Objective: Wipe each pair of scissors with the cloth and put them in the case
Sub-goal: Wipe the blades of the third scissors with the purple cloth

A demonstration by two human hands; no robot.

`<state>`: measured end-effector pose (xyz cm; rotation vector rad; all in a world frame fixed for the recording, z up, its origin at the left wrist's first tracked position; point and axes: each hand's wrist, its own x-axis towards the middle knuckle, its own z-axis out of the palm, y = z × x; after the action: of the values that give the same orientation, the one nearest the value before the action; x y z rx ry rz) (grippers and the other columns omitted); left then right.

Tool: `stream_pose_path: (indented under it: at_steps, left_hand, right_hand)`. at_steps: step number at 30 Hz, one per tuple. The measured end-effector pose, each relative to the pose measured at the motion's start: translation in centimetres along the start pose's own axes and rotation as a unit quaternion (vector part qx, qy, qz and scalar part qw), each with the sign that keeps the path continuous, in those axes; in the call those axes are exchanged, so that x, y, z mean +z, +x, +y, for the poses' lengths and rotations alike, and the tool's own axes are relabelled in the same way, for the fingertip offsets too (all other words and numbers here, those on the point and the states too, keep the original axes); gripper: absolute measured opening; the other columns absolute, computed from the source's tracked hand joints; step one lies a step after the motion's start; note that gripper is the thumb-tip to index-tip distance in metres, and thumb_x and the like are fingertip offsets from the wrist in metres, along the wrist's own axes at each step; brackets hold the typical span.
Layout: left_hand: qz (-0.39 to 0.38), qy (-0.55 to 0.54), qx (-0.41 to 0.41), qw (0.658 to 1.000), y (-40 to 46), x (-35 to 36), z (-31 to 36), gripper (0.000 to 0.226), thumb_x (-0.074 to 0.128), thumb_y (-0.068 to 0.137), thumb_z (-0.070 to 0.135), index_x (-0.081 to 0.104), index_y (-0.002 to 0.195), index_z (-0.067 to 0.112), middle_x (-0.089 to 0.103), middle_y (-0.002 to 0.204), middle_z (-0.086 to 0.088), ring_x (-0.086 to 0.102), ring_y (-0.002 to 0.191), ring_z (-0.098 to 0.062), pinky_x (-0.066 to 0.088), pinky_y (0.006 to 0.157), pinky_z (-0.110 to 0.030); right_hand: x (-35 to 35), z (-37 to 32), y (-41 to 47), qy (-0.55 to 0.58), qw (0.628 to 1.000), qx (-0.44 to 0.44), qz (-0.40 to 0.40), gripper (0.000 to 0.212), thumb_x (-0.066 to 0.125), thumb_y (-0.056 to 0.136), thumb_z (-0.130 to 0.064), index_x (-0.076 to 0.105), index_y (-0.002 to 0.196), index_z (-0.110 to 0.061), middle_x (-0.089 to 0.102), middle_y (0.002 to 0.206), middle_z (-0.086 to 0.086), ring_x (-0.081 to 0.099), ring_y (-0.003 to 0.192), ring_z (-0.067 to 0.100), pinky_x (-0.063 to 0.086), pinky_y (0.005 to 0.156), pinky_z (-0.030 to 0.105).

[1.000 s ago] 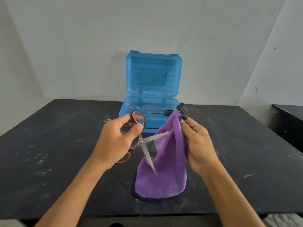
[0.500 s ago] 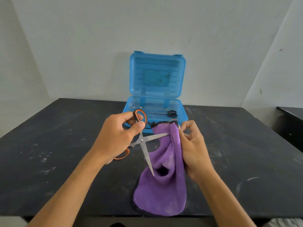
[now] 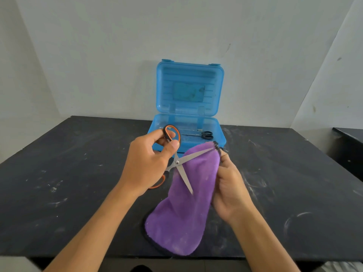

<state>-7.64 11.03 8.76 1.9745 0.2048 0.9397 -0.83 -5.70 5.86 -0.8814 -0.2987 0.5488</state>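
Observation:
My left hand (image 3: 149, 163) grips the orange-and-black handles of a pair of scissors (image 3: 181, 164), whose blades are spread apart. One blade lies against the purple cloth (image 3: 184, 209) and reaches its top edge; the other points down over the cloth. My right hand (image 3: 229, 185) holds the cloth's right edge, fingers behind it, and the cloth's lower end rests on the table. The blue case (image 3: 188, 114) stands open behind, lid upright. A small pair of black-handled scissors (image 3: 205, 135) lies inside its tray.
The black tabletop (image 3: 78, 173) is scuffed with white marks and ends at a front edge just below the cloth. White walls close in behind and on both sides. Another dark surface (image 3: 349, 146) sits at the far right.
The cloth has been drawn up over the upper blade, and my right hand slid lower along the cloth's edge. My left hand still holds the scissors in about the same place.

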Motion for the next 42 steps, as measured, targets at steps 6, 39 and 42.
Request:
stream_pose_path:
  at_steps: [6, 39, 42]
  left_hand:
    - [-0.007, -0.009, 0.014, 1.000, -0.1, 0.0, 0.4, 0.010, 0.070, 0.093, 0.024, 0.074, 0.101, 0.020, 0.067, 0.078, 0.016, 0.061, 0.066, -0.002, 0.046, 0.062, -0.013]
    - [-0.016, 0.041, 0.025, 0.999, -0.7, -0.2, 0.3, 0.011, 0.069, 0.093, 0.025, 0.074, 0.097, 0.017, 0.070, 0.083, 0.012, 0.065, 0.077, -0.006, 0.049, 0.067, -0.011]
    - [-0.020, 0.031, 0.019, 0.999, -0.7, -0.4, 0.1, 0.014, 0.068, 0.093, 0.027, 0.074, 0.100, 0.017, 0.071, 0.084, 0.010, 0.063, 0.075, -0.006, 0.047, 0.068, -0.012]
  right_hand:
    - [-0.2, 0.4, 0.3, -0.149, 0.989, -0.026, 0.004, 0.038, 0.078, 0.089, 0.000, 0.065, 0.123, -0.009, 0.081, 0.106, 0.015, 0.080, 0.086, 0.028, 0.065, 0.069, 0.036]
    - [-1.0, 2.1, 0.2, -0.213, 0.976, -0.013, -0.039, 0.011, 0.074, 0.097, -0.014, 0.083, 0.102, -0.014, 0.081, 0.101, 0.018, 0.078, 0.088, 0.030, 0.066, 0.080, 0.042]
    - [-1.3, 2.5, 0.2, -0.217, 0.975, -0.016, -0.043, 0.015, 0.079, 0.086, -0.019, 0.083, 0.099, -0.014, 0.081, 0.099, 0.018, 0.079, 0.086, 0.030, 0.066, 0.079, 0.041]
